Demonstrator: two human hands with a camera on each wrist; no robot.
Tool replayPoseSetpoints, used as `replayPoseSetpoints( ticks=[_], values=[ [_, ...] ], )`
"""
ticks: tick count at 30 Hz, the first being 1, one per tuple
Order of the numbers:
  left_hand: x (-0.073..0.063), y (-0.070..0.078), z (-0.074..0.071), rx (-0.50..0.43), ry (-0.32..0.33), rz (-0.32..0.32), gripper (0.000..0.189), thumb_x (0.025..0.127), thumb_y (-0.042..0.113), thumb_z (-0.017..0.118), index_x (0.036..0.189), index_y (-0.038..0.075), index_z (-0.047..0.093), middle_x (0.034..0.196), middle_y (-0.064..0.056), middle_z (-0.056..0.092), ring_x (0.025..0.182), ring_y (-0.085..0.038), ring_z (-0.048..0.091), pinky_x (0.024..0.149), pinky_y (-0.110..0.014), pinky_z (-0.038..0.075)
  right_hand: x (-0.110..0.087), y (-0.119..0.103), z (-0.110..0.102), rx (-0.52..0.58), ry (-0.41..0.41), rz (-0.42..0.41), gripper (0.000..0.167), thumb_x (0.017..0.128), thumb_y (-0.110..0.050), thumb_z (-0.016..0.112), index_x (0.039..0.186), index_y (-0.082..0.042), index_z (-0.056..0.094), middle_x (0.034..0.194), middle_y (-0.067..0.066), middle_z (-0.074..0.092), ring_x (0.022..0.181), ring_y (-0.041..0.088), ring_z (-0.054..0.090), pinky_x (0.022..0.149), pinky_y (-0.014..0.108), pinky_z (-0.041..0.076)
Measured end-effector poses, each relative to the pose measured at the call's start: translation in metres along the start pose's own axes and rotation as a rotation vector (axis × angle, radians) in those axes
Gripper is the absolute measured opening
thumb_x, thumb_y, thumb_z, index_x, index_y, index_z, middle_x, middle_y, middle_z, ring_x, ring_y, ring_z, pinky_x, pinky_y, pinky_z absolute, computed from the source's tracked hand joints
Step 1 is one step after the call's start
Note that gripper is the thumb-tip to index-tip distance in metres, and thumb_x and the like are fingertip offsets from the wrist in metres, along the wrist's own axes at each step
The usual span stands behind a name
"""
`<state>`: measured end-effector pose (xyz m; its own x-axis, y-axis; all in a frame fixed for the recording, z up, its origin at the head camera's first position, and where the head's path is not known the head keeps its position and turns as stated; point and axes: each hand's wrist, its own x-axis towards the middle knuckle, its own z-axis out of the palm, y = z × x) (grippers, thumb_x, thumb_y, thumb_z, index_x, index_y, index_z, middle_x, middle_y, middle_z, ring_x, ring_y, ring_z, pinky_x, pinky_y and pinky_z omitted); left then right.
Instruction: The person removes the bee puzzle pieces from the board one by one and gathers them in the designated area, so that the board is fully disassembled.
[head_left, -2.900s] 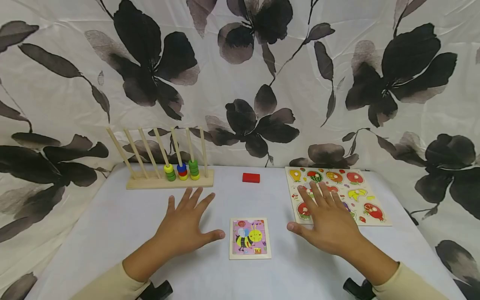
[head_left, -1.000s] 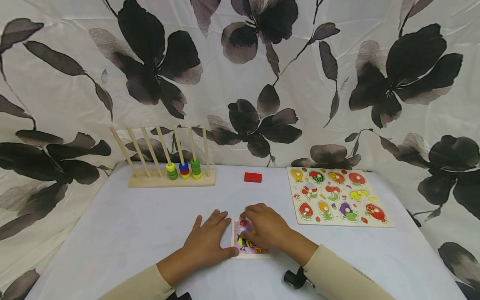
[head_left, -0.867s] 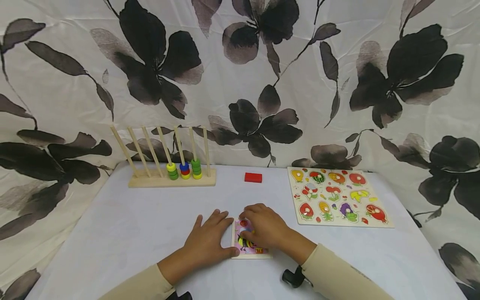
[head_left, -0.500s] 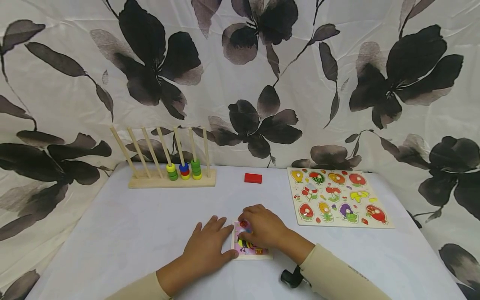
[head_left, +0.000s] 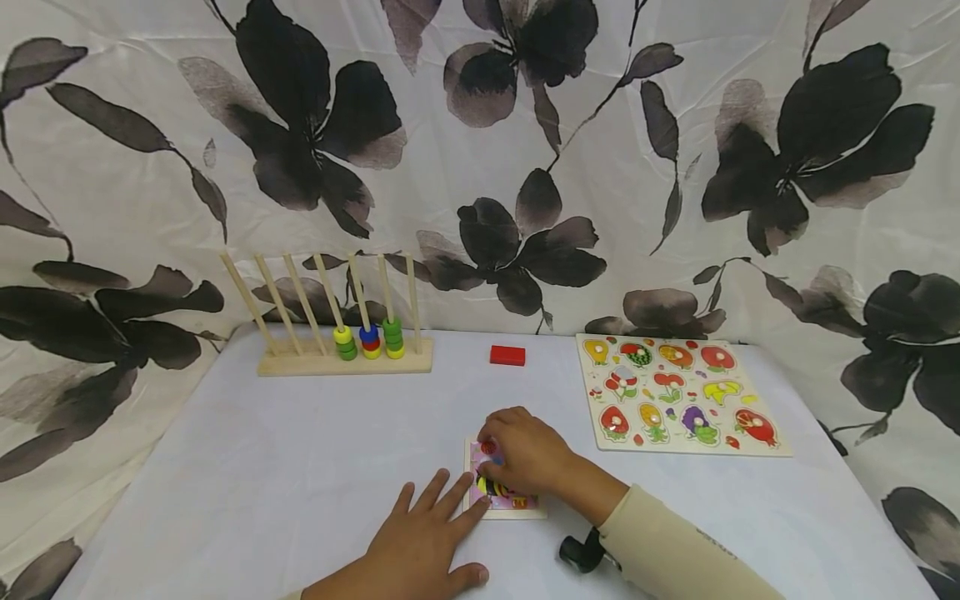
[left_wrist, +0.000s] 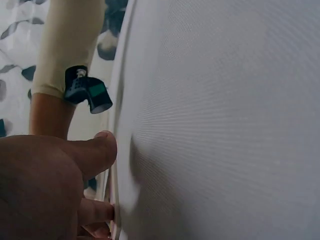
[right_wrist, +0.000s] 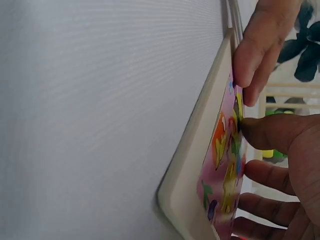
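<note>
A small bee picture puzzle [head_left: 506, 500] in a pale wooden frame lies flat near the table's front. My right hand [head_left: 528, 454] arches over its upper right part. In the right wrist view the right thumb [right_wrist: 265, 131] and fingertips touch the picture face [right_wrist: 220, 175], a little apart. Whether they pinch a piece cannot be made out. My left hand [head_left: 420, 537] spreads its fingers at the puzzle's left edge, fingertips on or against the frame and thumb off it. In the left wrist view the left hand [left_wrist: 45, 185] holds nothing.
A wooden peg stand [head_left: 345, 362] with coloured rings stands back left. A red block [head_left: 507, 356] lies at the back middle. On the right lies a fruit puzzle board [head_left: 682, 396]. A black wrist camera [head_left: 581, 552] hangs below the right sleeve. Floral cloth [head_left: 420, 167] backs the table.
Both hands have come in from the sides to the bee puzzle. The right has stayed on it for about a second. Within the last half second the left has slid toward the person, fingers spreading.
</note>
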<state>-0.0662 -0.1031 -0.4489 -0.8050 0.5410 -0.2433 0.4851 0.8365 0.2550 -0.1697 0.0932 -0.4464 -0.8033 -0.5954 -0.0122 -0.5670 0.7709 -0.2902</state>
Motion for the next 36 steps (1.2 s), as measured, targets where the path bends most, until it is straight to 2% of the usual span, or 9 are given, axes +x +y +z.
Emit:
replayPoseSetpoints(
  ticks=[12,21,27,36],
  values=[
    [-0.001,-0.004,0.002,0.007,-0.007,0.027,0.085,0.087,0.073,0.060,0.157,0.028,0.044,0.167,-0.006,0.028,0.151,-0.040,0.025,0.110,-0.071,0.027,0.006,-0.001,-0.001,-0.005,-0.006,0.013,0.028,0.088,-0.035,0.080,0.107,-0.016,0.072,0.122,0.004,0.064,0.117,0.023,0.057,0.100,0.039,0.050],
    [0.000,-0.007,0.002,-0.001,-0.026,0.016,0.084,0.086,0.074,0.060,0.157,0.031,0.044,0.167,-0.004,0.028,0.151,-0.039,0.025,0.110,-0.071,0.027,0.013,0.000,-0.005,0.008,-0.065,0.036,0.026,0.085,-0.036,0.081,0.101,-0.019,0.070,0.118,0.004,0.062,0.110,0.021,0.052,0.095,0.039,0.050],
    [0.001,-0.005,0.001,-0.003,-0.035,0.003,0.084,0.086,0.072,0.062,0.157,0.032,0.044,0.167,-0.003,0.028,0.151,-0.038,0.025,0.111,-0.070,0.027,0.015,0.002,-0.004,0.020,-0.076,0.052,0.024,0.085,-0.035,0.081,0.099,-0.021,0.068,0.119,0.003,0.061,0.112,0.021,0.052,0.096,0.041,0.049],
    [0.006,-0.003,-0.005,-0.004,-0.049,-0.029,0.083,0.082,0.073,0.067,0.153,0.034,0.048,0.164,-0.001,0.034,0.148,-0.037,0.031,0.110,-0.071,0.028,0.017,0.003,-0.006,0.087,-0.054,0.066,0.006,0.093,-0.023,0.077,0.096,-0.023,0.071,0.120,0.004,0.065,0.115,0.024,0.054,0.099,0.043,0.050]
  ],
)
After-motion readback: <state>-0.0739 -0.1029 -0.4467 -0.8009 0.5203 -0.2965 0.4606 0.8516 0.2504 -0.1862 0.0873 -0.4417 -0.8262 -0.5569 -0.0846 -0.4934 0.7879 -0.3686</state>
